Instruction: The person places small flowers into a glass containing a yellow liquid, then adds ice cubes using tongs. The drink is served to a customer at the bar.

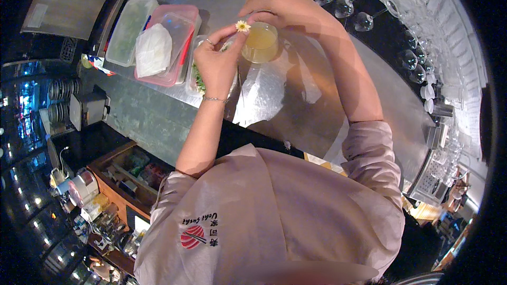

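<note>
My left hand [220,57] pinches a small white daisy-like flower [243,26] with a yellow centre between thumb and forefinger. My right hand [273,2] reaches in from the other side, its fingertips bent close to the bloom; whether they touch or grip it is hard to tell. Just beneath both hands stands a clear glass [260,43] of cloudy pale-yellow drink. Partly hidden behind my left hand, a clear plastic container [198,79] holds green leaves.
The drink stands on a stainless steel counter [261,99]. To the left are a pink-lidded box [186,14] topped by a folded white paper towel [154,51], and a clear lidded tub [128,33]. Stemmed glasses [344,8] line the far right edge.
</note>
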Demonstrator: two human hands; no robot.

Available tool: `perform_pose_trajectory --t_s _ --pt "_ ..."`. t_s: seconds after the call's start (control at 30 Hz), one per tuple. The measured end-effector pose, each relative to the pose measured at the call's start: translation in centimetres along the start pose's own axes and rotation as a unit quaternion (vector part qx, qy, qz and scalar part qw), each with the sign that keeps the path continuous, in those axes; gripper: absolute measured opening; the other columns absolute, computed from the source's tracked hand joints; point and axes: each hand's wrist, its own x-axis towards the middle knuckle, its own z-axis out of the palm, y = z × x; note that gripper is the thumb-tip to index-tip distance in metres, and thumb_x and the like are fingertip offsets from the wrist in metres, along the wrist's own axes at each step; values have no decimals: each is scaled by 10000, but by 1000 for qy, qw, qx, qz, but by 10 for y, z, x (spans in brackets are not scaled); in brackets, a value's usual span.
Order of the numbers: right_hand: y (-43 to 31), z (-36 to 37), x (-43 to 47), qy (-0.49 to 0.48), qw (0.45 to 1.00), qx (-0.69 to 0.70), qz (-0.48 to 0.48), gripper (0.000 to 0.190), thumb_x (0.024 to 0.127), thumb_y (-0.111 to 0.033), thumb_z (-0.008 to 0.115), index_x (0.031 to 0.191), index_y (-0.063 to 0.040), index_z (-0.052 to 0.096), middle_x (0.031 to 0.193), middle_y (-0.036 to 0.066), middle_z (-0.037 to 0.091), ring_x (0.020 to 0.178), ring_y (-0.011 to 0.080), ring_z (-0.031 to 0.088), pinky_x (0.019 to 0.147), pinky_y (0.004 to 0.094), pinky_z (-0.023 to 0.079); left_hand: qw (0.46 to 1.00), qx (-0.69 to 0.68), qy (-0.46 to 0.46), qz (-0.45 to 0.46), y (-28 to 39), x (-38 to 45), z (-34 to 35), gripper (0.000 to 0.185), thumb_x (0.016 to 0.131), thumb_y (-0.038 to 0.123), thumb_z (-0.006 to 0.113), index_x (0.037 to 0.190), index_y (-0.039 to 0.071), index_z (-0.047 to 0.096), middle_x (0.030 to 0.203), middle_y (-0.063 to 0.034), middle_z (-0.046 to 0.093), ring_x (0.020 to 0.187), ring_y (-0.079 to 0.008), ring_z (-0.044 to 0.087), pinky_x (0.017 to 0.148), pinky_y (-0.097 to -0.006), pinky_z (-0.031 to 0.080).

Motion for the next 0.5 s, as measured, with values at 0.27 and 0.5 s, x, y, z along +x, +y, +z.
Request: perform_pose_trajectory --t_s 0.27,0.5 --pt "-8 -2 -4 -31 995 39 81 251 865 -293 646 1007 -101 722 1001 64 701 979 288 628 873 412 481 999 -8 22 -22 1 -1 -12 273 797 71 798 1012 -73 709 969 -119 727 889 -141 687 810 -256 543" --pt "-12 0 -3 -16 995 27 90 250 856 -297 649 1015 -117 719 974 73 697 908 303 658 782 406 522 1000 8 16 -8 1 0 -11 252 795 55 799 1005 -54 712 968 -108 725 873 -127 681 787 -244 540"
